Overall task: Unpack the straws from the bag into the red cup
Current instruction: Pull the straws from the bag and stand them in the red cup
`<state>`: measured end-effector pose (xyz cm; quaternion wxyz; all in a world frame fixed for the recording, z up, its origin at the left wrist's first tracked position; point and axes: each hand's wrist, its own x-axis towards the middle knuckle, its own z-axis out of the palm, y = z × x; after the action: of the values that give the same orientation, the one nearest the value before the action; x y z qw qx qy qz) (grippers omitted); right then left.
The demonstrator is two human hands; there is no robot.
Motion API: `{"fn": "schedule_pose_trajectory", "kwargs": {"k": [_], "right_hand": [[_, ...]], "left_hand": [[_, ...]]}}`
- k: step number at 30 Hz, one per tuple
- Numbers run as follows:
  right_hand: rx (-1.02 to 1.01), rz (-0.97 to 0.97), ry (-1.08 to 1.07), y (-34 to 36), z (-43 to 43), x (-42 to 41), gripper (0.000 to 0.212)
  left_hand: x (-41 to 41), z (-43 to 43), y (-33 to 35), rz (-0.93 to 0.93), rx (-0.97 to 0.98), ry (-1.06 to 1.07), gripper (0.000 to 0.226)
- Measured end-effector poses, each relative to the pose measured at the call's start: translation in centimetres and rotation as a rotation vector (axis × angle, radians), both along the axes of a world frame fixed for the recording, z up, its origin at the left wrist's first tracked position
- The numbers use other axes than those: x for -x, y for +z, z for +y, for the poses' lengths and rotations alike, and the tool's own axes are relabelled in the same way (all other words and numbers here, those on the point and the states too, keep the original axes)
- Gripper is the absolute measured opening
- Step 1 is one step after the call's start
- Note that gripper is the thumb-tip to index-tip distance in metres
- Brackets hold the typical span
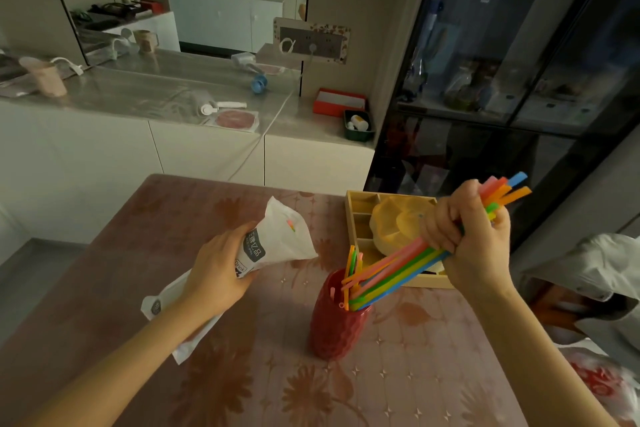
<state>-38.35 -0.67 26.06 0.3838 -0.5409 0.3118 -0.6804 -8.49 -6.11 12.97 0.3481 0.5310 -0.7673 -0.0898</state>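
A red textured cup (pixel 332 326) stands upright on the table, near its middle. My right hand (pixel 474 243) grips a bundle of coloured straws (pixel 401 270), tilted, with the lower ends inside the cup's mouth and the upper ends sticking out past my fingers. A few orange and yellow straws (pixel 351 263) stand in the cup on their own. My left hand (pixel 218 270) holds the white straw bag (pixel 277 239) above the table, left of the cup, its open end pointing up and right. A hint of colour shows through the bag.
A wooden compartment tray (pixel 356 215) with a yellow bowl (pixel 398 222) sits behind the cup at the table's far right. The floral table cover (pixel 242 357) spreads in front. A white garment (pixel 595 274) hangs at the right. A counter and dark glass cabinet stand beyond.
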Motion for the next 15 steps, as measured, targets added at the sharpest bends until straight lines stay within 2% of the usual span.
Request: {"fn": "schedule_pose_trajectory", "kwargs": {"k": [6,9,15], "right_hand": [[-0.127,0.022,0.071,-1.3,-2.5,-1.4,0.042],[-0.178,0.109,0.111,-2.5,-3.5,-2.5,0.041],[-0.375,0.386,0.013,-7.0,-4.2,-4.5,0.036]], "left_hand": [[0.6,-0.4,0.5,-0.040,0.041,-0.023,0.070],[0.7,-0.4,0.5,-0.072,0.057,-0.041,0.071],[1.0,-0.1,0.6,-0.097,0.077,-0.053,0.074]]}}
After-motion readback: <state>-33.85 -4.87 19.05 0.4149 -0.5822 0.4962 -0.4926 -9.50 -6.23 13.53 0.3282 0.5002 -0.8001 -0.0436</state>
